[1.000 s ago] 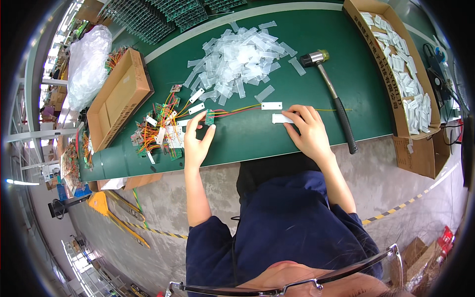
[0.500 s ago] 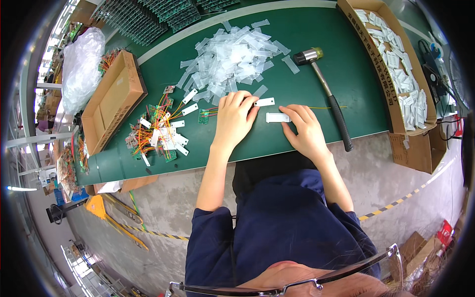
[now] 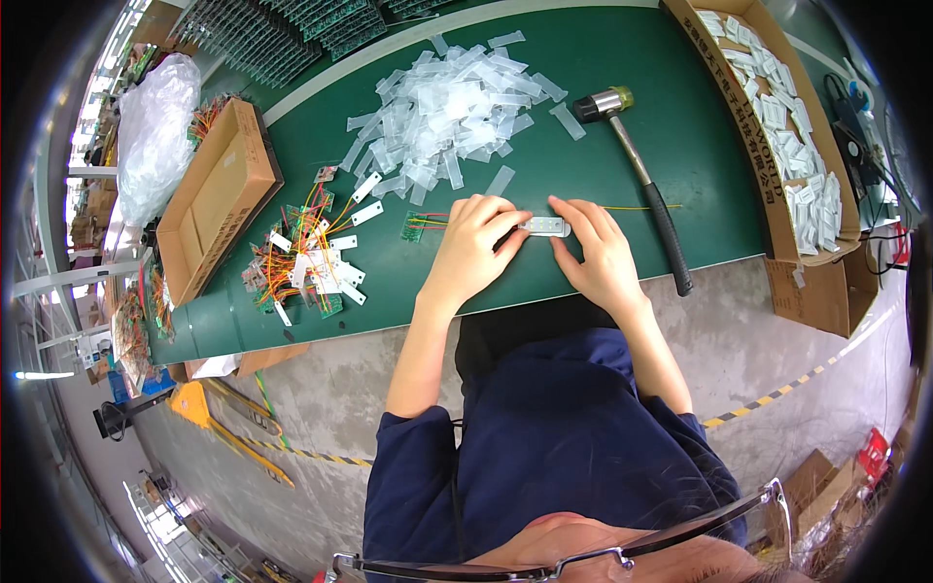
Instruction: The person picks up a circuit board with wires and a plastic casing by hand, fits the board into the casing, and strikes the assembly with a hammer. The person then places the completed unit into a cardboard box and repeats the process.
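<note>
Both hands are set on the green worktop (image 3: 583, 58) near its front edge; the left hand (image 3: 473, 243) is curled palm down, its fingertips pressed on the left end of a small clear plastic sleeve (image 3: 544, 226); the right hand (image 3: 596, 248) is likewise bent over, its fingers (image 3: 569, 209) laid against the right end of the same sleeve, so that the sleeve is pinched flat between the two, touching the worktop; how firmly it is gripped cannot be told from this height.

At the far left a bulging clear plastic bag (image 3: 155, 136) is seen at the worktop's end; beside it lies an open shallow cardboard tray (image 3: 214, 199); next comes a tangle of small green circuit boards with coloured wires and white tags (image 3: 306, 262); a single small green board (image 3: 415, 226) lies just left of the left hand, with wires running from it under that hand. Behind the hands a heap of clear plastic sleeves (image 3: 452, 112) is piled; a thin yellow wire (image 3: 646, 207) is seen running out to the right of the right hand; it reaches the black handle of a mallet (image 3: 641, 175), which lies near the right hand; at the far right an open cardboard box of filled sleeves (image 3: 787, 146) overhangs the edge.
</note>
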Demonstrator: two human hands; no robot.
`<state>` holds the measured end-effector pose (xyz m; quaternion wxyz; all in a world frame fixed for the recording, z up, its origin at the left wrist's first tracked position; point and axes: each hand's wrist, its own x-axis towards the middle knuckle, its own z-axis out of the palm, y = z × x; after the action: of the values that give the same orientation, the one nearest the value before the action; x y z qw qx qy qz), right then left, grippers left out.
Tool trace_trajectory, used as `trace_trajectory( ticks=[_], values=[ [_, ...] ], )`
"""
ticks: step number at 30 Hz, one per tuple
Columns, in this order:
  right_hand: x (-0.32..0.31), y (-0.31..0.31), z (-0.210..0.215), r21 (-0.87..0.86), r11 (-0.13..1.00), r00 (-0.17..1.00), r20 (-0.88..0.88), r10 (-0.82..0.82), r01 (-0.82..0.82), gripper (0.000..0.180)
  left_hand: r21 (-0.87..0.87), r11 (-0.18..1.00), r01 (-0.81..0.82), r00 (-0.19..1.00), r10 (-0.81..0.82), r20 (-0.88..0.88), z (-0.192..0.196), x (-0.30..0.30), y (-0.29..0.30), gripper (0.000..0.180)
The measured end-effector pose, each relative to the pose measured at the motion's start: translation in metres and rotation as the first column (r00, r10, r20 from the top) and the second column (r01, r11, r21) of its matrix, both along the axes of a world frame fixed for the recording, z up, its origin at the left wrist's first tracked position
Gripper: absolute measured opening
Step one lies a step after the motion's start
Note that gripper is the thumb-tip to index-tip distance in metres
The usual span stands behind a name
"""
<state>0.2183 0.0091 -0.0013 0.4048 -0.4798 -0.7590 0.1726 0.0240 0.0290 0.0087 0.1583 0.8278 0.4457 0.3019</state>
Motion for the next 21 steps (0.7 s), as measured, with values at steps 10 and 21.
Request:
trace_trajectory(
  ticks=[10,21],
  values=[
    [0.003,0.000,-0.008,0.102,0.992,0.995,0.085,0.060,-0.068,0.026,0.031,0.999,-0.025,1.000,0.025,-0.016,0.001,-0.001,-0.008,0.020],
    [0.004,0.008,0.000,0.133,0.965,0.945,0.272,0.184,-0.226,0.030,0.126,0.985,-0.116,0.982,0.133,-0.137,0.000,-0.003,-0.014,0.015]
  ],
)
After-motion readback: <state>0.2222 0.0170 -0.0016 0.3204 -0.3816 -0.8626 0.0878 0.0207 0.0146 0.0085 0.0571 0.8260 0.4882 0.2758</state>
